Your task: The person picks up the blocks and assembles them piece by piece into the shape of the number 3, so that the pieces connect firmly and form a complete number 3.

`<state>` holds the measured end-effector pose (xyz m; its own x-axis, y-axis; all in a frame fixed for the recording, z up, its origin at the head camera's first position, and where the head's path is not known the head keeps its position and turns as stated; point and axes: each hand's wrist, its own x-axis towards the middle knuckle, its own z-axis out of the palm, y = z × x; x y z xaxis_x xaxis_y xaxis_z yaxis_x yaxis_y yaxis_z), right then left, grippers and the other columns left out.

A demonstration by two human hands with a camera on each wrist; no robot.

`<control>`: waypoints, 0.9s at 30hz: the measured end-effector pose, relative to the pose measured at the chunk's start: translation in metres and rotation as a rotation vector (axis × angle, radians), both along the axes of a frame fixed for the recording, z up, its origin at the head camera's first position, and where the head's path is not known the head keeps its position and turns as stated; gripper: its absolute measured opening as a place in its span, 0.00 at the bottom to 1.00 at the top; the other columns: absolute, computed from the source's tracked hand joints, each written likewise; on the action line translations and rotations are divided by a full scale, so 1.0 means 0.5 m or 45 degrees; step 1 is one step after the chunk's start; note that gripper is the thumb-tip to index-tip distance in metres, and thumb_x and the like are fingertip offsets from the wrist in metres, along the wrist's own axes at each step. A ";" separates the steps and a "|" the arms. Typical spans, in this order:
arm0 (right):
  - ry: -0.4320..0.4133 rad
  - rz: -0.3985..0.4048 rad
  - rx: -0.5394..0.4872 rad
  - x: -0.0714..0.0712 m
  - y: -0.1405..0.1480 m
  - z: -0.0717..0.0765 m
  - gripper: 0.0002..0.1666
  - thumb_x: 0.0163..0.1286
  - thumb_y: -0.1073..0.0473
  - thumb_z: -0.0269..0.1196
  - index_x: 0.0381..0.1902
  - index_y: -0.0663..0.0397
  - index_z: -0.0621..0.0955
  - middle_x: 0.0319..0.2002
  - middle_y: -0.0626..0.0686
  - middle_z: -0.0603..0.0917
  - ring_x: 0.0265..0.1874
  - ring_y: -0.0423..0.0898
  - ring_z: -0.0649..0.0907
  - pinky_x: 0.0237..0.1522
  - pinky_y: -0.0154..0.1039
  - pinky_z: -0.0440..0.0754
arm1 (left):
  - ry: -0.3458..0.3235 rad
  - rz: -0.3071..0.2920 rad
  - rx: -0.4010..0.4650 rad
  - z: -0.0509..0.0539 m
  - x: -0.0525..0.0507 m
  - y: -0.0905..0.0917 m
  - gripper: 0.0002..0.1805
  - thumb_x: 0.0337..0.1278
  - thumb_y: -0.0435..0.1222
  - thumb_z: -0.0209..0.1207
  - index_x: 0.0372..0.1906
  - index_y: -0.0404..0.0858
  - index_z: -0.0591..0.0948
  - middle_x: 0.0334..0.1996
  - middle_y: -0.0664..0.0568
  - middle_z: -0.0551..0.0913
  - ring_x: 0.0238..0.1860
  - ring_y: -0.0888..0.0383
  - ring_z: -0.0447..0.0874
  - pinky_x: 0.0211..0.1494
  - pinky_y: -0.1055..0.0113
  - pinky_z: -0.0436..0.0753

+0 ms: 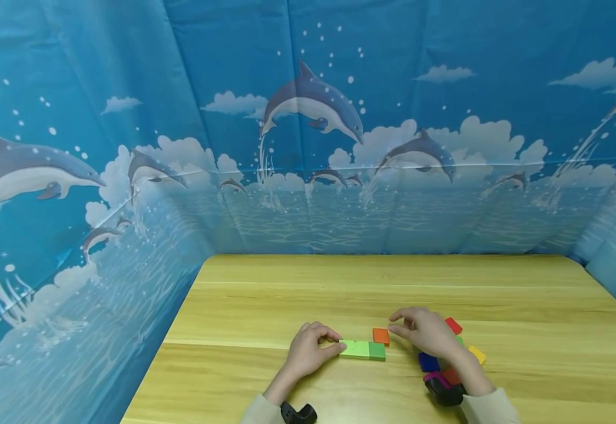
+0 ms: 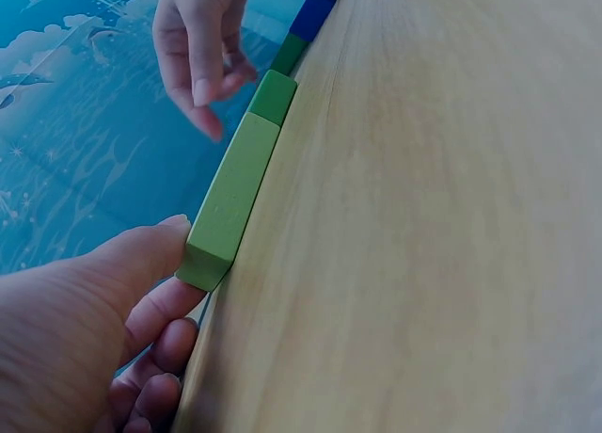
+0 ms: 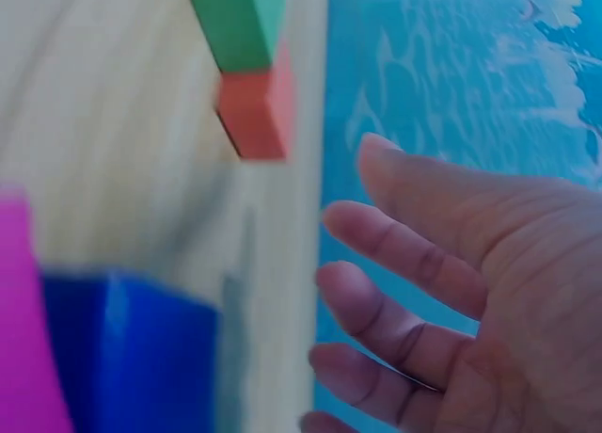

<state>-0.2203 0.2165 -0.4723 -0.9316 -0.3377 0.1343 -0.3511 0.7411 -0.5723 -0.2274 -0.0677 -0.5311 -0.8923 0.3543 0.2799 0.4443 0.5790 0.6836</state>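
Observation:
A light green block [image 1: 354, 349] lies end to end with a darker green block [image 1: 377, 351] on the wooden table. At its left end my left hand [image 1: 307, 352] grips it between thumb and index finger, as the left wrist view also shows on the light green block [image 2: 226, 202]. An orange block [image 1: 381, 336] sits just behind the darker green one. My right hand [image 1: 430, 333] hovers to the right of the orange block, fingers apart and holding nothing. In the right wrist view, the orange block [image 3: 256, 115] stands clear of my right hand [image 3: 461, 282].
Around and under my right forearm lie loose blocks: red [image 1: 453, 325], yellow [image 1: 476, 354], dark blue [image 1: 428, 362], magenta [image 1: 435, 377] and others partly hidden. A blue dolphin-print sheet [image 1: 308, 218] hangs behind the table [image 1: 287, 294] and along its left side.

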 end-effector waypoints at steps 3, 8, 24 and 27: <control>-0.057 -0.024 0.003 0.004 0.021 0.008 0.14 0.65 0.48 0.63 0.42 0.51 0.83 0.24 0.42 0.74 0.21 0.39 0.70 0.23 0.36 0.69 | 0.001 0.002 -0.003 -0.003 0.000 0.001 0.11 0.51 0.52 0.66 0.32 0.51 0.86 0.30 0.69 0.76 0.31 0.67 0.67 0.41 0.67 0.68; -0.143 -0.004 0.016 0.015 0.058 0.016 0.09 0.66 0.50 0.63 0.35 0.49 0.82 0.25 0.44 0.75 0.24 0.42 0.72 0.26 0.38 0.70 | 0.010 0.007 -0.013 -0.006 -0.002 0.000 0.11 0.51 0.52 0.66 0.32 0.51 0.86 0.30 0.69 0.76 0.30 0.67 0.67 0.47 0.63 0.69; -0.362 0.120 -0.054 0.044 0.117 0.013 0.17 0.55 0.49 0.71 0.29 0.52 0.77 0.18 0.46 0.71 0.17 0.39 0.69 0.21 0.35 0.63 | 0.028 -0.010 0.007 -0.004 -0.006 -0.001 0.11 0.52 0.51 0.66 0.33 0.49 0.86 0.31 0.67 0.78 0.31 0.66 0.68 0.37 0.70 0.67; -0.364 0.072 0.007 0.049 0.115 0.013 0.19 0.54 0.47 0.72 0.25 0.51 0.75 0.18 0.45 0.72 0.17 0.40 0.69 0.21 0.34 0.63 | 0.030 -0.011 0.009 -0.004 -0.006 0.000 0.11 0.52 0.51 0.66 0.33 0.50 0.86 0.30 0.68 0.77 0.30 0.66 0.67 0.38 0.69 0.68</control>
